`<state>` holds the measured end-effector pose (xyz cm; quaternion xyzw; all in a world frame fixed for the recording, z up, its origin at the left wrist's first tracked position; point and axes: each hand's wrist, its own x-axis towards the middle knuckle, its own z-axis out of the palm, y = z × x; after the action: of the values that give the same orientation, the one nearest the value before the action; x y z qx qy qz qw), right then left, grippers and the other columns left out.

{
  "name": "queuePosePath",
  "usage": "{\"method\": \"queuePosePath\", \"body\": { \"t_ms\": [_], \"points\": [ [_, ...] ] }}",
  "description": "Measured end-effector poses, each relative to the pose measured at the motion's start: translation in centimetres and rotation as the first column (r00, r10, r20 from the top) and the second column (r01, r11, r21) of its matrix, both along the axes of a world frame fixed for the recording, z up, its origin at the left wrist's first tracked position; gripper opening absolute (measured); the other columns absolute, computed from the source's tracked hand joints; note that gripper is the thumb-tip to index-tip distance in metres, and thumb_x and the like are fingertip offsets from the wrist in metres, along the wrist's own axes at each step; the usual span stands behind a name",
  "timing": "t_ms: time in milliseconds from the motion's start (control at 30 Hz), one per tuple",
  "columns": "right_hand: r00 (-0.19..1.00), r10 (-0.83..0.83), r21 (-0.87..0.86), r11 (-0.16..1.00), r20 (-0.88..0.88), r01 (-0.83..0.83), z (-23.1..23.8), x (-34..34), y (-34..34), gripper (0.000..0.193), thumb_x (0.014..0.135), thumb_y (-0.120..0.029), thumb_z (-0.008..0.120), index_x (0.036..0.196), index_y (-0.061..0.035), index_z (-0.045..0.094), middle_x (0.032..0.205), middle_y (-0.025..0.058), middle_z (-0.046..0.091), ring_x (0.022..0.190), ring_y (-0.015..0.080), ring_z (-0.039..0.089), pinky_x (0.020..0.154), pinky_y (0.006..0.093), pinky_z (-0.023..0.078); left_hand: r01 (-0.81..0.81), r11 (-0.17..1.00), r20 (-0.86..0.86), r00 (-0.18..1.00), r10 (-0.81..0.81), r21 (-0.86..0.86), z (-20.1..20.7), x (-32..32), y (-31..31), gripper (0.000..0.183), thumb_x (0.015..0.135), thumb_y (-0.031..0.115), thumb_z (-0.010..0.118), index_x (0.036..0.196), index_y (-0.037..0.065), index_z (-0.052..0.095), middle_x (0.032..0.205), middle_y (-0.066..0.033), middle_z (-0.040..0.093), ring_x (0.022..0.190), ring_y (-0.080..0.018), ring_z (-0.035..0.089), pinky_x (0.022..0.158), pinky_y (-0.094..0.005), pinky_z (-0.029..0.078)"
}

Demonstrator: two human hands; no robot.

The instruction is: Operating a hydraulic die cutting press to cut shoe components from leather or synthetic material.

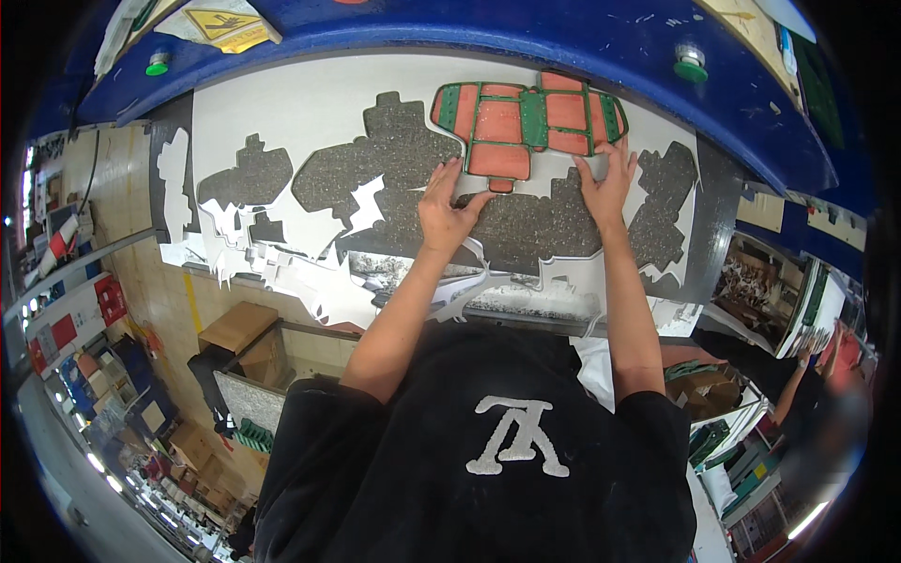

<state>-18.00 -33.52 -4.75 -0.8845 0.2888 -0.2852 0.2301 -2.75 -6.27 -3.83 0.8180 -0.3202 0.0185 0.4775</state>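
A cutting die [497,122] with green edges and reddish-orange panels lies on a white sheet [310,89], toward the far edge of the work surface. My left hand [445,208] is at its lower left, thumb and fingers spread, fingertips near the die's edge and thumb beside its small bottom tab. At the lower right edge, my right hand [608,184] has its thumb and fingers apart, fingertips touching or very close to the die. Shaped cut-outs in the sheet bare a dark speckled surface [385,145] around both hands.
Torn white scraps [300,249] hang along the near edge. A blue machine beam [450,33] with green buttons [690,66] spans the far side. A cardboard box [236,326] stands below left. Another person [817,413] is at the far right.
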Motion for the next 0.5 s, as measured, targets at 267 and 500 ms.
{"method": "queuePosePath", "body": {
  "t_ms": [267, 500],
  "points": [
    [0.999, 0.003, -0.008, 1.000, 0.033, -0.003, 0.16, 0.12, 0.07, 0.036, 0.089, -0.027, 0.086, 0.115, -0.0125, 0.064, 0.155, 0.0323, 0.054, 0.157, 0.0464, 0.038, 0.127, 0.0655, 0.020, -0.019, 1.000, -0.018, 1.000, 0.019, 0.015, -0.13, -0.13, 0.10, 0.076, 0.069, 0.031, 0.101, 0.129, -0.004, 0.071, 0.130, -0.0247, 0.073, 0.122, -0.0447, 0.070, 0.112, -0.0489, 0.054],
    [0.999, 0.004, 0.016, 1.000, 0.040, -0.005, -0.08, -0.05, -0.14, 0.035, 0.089, -0.025, 0.085, 0.115, -0.0132, 0.065, 0.157, 0.0291, 0.054, 0.157, 0.0458, 0.037, 0.127, 0.0642, 0.020, -0.026, 0.999, -0.028, 0.999, 0.026, 0.018, -0.19, -0.25, 0.00, 0.075, 0.069, 0.030, 0.101, 0.130, -0.003, 0.071, 0.131, -0.0240, 0.073, 0.123, -0.0447, 0.070, 0.112, -0.0488, 0.053]
  ]
}}
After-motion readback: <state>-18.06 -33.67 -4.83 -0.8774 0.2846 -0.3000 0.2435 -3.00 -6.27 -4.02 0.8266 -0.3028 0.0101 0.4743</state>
